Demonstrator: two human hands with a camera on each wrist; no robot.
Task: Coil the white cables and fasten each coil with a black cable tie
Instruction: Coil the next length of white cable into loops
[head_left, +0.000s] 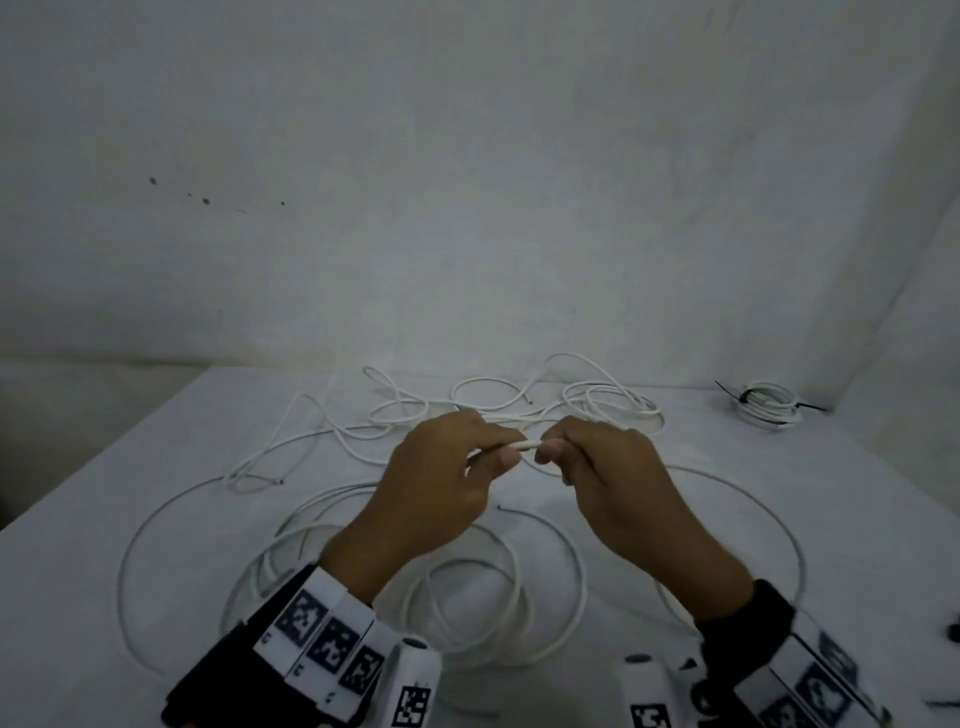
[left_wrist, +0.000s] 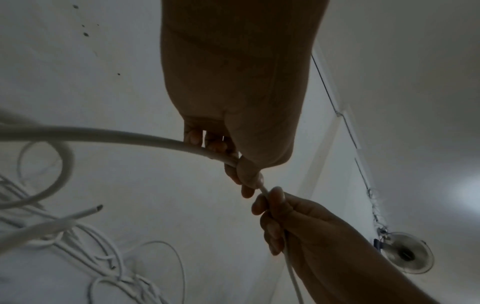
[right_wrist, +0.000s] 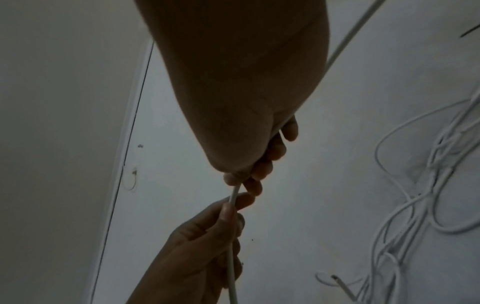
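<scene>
White cable (head_left: 527, 445) runs taut between both hands, held in the air above the middle of the desk (head_left: 104, 519). Left hand (head_left: 436, 483) pinches it between thumb and curled forefinger, the other fingers folded in around the length that passes through the palm; right hand (head_left: 608, 478) grips it the same way, thumb tip pressed on the cable just beside the left thumb, so only a short bare stretch shows between them. In the left wrist view the cable (left_wrist: 116, 135) leaves the left hand (left_wrist: 233, 102) in a long curve toward the loops below, and the right hand (left_wrist: 298, 222) closes round it lower down. In the right wrist view the cable (right_wrist: 233, 195) passes from the right hand (right_wrist: 246, 102) into the left hand (right_wrist: 202, 242), whose thumb lies along it. Under the hands, wide loose loops (head_left: 467, 597) of the cable lie flat on the near half of the desk. More white cables (head_left: 519, 405) lie tangled along the far edge. Near the far right corner rests a finished coil (head_left: 769, 410), bound by a black tie (head_left: 748, 397) whose ends stick out on both sides. Each wrist wears a black band (head_left: 249, 675) with printed square markers.
</scene>
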